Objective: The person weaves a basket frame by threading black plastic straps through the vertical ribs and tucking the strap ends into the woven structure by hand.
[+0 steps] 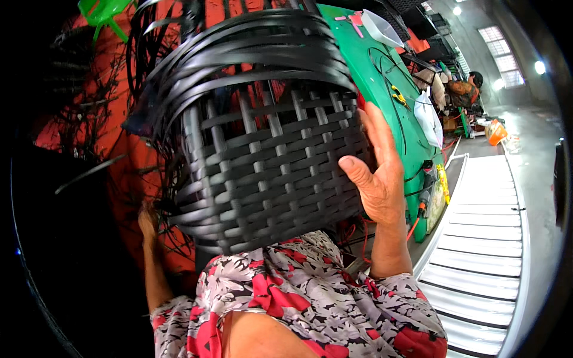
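Observation:
A black woven piece of flat plastic strips (280,161) fills the middle, close in front of my body. Its lower part is an open checked weave, while long loose strips (250,53) arch across its upper part. Along its right edge lies my right hand (382,170), fingers stretched up the side and thumb apart over the front face. Lower at the left, my left hand (148,218) is beside the woven piece among dark strip ends. Its fingers look drawn together in the shade; what they hold, if anything, cannot be made out.
A green table (364,65) behind the work carries yellow-handled scissors (400,96), a white tray (382,28) and a white bag (427,119). Strip scraps litter the red floor covering (113,161). A white slatted frame (477,238) lies right; a green stool (104,13) stands far left.

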Demonstrator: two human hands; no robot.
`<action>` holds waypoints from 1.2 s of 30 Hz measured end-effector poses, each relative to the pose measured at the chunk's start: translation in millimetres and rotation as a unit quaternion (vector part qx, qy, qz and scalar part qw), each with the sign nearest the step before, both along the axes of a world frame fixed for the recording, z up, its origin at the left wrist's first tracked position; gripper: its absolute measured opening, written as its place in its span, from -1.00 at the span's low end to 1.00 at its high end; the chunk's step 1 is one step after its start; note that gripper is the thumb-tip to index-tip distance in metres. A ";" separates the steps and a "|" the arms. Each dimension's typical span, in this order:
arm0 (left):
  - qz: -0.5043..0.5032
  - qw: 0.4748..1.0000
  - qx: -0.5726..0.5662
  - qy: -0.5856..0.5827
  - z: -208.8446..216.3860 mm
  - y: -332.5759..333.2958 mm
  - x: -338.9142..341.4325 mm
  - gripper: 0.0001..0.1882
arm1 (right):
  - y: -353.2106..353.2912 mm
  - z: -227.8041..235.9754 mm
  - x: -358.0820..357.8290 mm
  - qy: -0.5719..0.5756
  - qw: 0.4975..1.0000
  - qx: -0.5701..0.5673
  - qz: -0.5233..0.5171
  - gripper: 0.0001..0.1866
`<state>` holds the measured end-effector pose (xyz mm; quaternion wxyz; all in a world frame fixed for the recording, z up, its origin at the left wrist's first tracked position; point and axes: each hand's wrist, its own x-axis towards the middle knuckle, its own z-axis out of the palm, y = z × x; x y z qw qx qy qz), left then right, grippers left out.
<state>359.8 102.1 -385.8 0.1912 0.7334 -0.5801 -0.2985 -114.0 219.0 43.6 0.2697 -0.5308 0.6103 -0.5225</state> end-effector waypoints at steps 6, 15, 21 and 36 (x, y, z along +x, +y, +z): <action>-0.099 0.995 -0.009 0.028 54.3 41.1 -63.8 -0.78 | -7.6 -2.3 -5.5 0.065 0.998 -0.019 0.002 -0.07; -0.229 0.804 -0.400 0.374 376.8 36.1 -194.7 -0.20 | -32.7 8.8 -0.2 0.507 0.847 -0.124 0.099 -0.08; -0.427 0.826 -0.367 -0.016 417.3 0.1 -235.3 0.07 | -43.8 4.9 11.1 0.535 0.837 -0.063 0.091 0.04; -0.340 0.794 -0.504 0.000 411.0 -5.4 -243.5 -0.76 | -46.8 -29.6 2.2 0.223 0.948 -0.229 0.000 -0.63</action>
